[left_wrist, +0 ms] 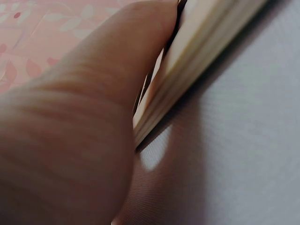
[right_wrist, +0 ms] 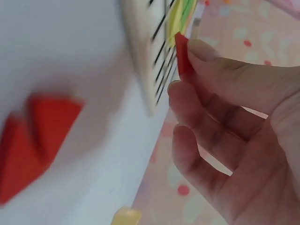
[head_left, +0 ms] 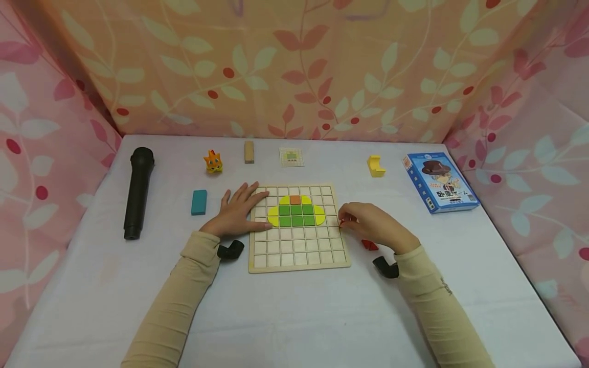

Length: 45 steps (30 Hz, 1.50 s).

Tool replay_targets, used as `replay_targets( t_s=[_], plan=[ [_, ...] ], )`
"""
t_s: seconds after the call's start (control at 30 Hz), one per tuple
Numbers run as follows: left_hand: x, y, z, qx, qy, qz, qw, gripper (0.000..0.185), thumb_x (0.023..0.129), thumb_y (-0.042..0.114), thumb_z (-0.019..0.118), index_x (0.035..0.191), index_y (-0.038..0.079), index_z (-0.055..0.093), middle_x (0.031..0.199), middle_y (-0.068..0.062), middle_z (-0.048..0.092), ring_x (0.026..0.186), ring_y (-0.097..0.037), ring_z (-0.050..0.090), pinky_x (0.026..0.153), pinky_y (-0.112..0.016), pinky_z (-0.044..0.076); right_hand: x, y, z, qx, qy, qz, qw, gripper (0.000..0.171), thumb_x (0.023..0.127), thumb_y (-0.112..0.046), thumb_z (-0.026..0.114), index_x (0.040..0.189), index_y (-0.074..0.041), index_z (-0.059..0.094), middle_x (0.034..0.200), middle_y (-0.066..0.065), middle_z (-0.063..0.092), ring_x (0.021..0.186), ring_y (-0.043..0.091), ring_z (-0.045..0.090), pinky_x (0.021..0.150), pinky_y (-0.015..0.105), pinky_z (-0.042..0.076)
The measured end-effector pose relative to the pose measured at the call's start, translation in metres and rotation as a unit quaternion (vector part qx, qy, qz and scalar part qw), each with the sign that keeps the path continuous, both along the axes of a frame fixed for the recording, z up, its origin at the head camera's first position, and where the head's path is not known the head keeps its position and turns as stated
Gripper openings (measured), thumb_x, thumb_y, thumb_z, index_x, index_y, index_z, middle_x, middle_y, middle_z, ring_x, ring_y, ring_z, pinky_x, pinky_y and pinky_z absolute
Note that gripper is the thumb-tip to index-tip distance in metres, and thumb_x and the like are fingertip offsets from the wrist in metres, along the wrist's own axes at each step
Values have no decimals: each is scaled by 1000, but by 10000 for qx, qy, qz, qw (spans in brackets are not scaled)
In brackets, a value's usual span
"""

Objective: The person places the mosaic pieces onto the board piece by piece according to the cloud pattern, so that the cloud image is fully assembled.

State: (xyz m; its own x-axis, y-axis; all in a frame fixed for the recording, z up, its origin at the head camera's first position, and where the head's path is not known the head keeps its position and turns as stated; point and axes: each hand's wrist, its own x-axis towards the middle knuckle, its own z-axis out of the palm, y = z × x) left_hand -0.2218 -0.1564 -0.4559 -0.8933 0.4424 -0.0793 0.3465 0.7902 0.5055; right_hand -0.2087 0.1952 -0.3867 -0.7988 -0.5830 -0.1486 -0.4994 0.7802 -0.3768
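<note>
A wooden grid board (head_left: 299, 259) lies in front of the person. Green square tiles (head_left: 296, 221) fill its upper middle, with yellow rounded tiles (head_left: 273, 216) at the sides and top and one orange tile (head_left: 295, 200) in the top row. Fingers spread, the left hand (head_left: 236, 212) rests on the board's left edge; in the left wrist view it lies against the board's side. Just off the right edge, the right hand (head_left: 375, 225) pinches a small red tile (right_wrist: 182, 56) between thumb and forefinger. Two red triangular tiles (right_wrist: 54, 124) lie on the table below this hand.
Behind the board are an orange figurine (head_left: 213, 162), a wooden block (head_left: 249, 152), a pattern card (head_left: 291, 157) and a yellow block (head_left: 376, 166). A teal block (head_left: 199, 202) and a black microphone (head_left: 139, 191) lie left, a blue game box (head_left: 440, 183) right.
</note>
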Motion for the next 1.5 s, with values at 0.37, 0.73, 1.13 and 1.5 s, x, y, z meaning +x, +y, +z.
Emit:
replay_targets(
  t_s=[0.37,0.73,1.13,1.5],
  plan=[
    [-1,0,-1,21,3,-23,10000,89,80,60,67,152,23,28,161,-8,7,148,-33,-1,111,-63,-7,-6,-48,2,-379,307,343,9982,5,91,-16,66,96,-15,64,85,-8,64,77,10,56,70,28,48],
    [-1,-1,4,59,-2,4,10000,89,80,59,68,151,24,29,161,-8,7,148,-33,-2,111,-63,-7,-4,-95,-12,-475,89,910,9947,4,91,-21,66,92,-17,68,85,-13,66,77,3,57,73,24,49],
    [-1,0,1,9,-36,1,10000,88,80,59,67,151,24,29,161,-8,8,148,-32,-1,111,-63,-6,3,-110,-19,-426,154,967,9943,6,92,-21,65,96,-17,69,91,-10,68,79,2,59,74,21,49],
    [-1,1,3,11,-96,25,9999,89,80,60,67,151,24,29,162,-7,7,148,-32,-2,111,-63,-7,2,-113,-18,-327,-72,795,9963,7,93,-19,64,96,-17,70,90,-10,68,78,3,58,74,22,49]
  ],
)
